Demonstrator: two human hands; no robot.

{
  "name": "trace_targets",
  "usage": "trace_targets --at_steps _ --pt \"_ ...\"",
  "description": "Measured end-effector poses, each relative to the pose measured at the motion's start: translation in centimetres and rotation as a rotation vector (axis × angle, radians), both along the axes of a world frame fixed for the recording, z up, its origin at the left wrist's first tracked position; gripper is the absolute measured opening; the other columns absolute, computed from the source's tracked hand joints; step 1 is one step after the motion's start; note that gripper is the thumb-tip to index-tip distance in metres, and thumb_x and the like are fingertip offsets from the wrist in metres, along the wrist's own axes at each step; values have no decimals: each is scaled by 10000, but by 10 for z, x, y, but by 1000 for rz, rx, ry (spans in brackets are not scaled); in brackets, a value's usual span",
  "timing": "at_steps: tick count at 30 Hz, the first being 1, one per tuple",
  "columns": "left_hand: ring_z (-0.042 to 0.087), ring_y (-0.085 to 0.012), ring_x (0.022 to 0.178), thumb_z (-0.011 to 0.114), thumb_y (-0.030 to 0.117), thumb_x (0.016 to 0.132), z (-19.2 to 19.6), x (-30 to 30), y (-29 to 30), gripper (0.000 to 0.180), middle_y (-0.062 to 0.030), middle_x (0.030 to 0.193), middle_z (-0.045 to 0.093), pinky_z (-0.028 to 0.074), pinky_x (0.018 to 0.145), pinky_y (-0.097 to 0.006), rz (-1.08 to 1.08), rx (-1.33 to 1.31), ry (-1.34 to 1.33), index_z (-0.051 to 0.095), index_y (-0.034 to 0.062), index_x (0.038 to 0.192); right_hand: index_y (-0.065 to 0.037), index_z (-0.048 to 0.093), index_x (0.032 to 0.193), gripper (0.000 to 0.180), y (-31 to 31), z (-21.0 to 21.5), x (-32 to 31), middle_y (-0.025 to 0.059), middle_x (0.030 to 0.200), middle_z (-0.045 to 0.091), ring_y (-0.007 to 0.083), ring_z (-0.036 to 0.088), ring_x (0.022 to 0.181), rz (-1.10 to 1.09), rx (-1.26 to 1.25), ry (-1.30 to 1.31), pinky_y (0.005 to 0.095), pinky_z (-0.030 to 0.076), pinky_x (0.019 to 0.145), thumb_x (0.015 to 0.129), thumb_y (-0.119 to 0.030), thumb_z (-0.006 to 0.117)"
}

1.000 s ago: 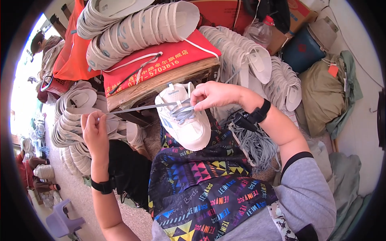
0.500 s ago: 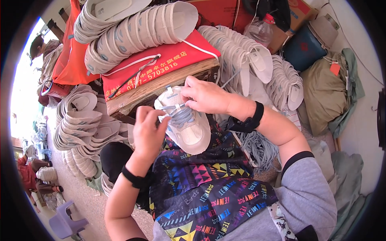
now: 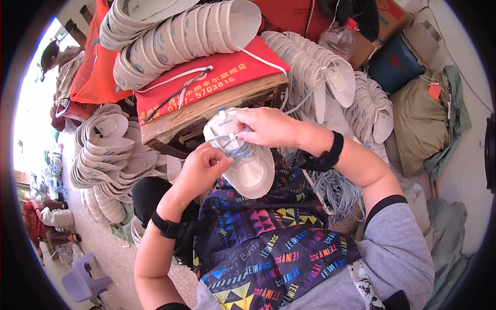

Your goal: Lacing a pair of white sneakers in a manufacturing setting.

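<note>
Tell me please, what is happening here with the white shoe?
A person sits with a white shoe upper on their lap and works on its grey lace. The right hand grips the shoe near its tongue, and the left hand pinches the lace at its side. Stacks of similar white uppers lie all around, and a bundle of grey laces is beside the right forearm.
</note>
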State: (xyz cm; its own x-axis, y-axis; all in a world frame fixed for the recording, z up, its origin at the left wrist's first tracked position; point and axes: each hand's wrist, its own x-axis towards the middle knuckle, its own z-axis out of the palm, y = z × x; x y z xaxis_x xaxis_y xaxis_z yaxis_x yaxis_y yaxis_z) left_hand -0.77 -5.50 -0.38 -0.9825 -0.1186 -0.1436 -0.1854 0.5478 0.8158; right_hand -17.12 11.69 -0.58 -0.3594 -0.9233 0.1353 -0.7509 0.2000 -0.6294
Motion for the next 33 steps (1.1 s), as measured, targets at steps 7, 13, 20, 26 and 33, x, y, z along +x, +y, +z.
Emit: trace_targets --at_steps 7,13,20,26,33 --pt "569 -288 688 741 260 815 -20 -11 4 305 -110 778 535 464 617 -392 227 -318 191 578 16 731 -41 633 936 162 6 10 3 102 770 656 251 651 720 -63 28 -140 365 499 666 837 -166 662" --pt "546 -223 678 699 158 850 -34 -4 -2 188 -98 822 537 454 611 -353 326 -152 264 580 17 883 -39 673 909 127 26 21 -24 -30 677 581 34 497 635 -153 26 -388 235 423 579 873 -161 660" --pt "542 -203 731 701 94 830 -12 -8 11 164 -92 911 522 468 659 -329 320 -147 312 601 44 950 -20 623 1008 201 19 15 -12 40 775 634 89 594 680 -181 176 -574 283 485 624 868 -158 665" --pt "567 -316 847 730 120 780 -15 -21 5 204 -132 952 501 476 723 -414 219 -336 392 597 46 916 -23 646 940 192 5 -5 -5 95 850 637 183 628 771 -59 -54 8 328 497 699 824 -166 698" --pt "553 -323 768 711 98 737 -10 -22 4 155 -124 865 497 467 681 -410 136 -447 502 572 31 758 -31 658 900 234 -9 -20 -11 113 857 655 192 636 782 -184 -61 -248 338 499 710 829 -246 718"
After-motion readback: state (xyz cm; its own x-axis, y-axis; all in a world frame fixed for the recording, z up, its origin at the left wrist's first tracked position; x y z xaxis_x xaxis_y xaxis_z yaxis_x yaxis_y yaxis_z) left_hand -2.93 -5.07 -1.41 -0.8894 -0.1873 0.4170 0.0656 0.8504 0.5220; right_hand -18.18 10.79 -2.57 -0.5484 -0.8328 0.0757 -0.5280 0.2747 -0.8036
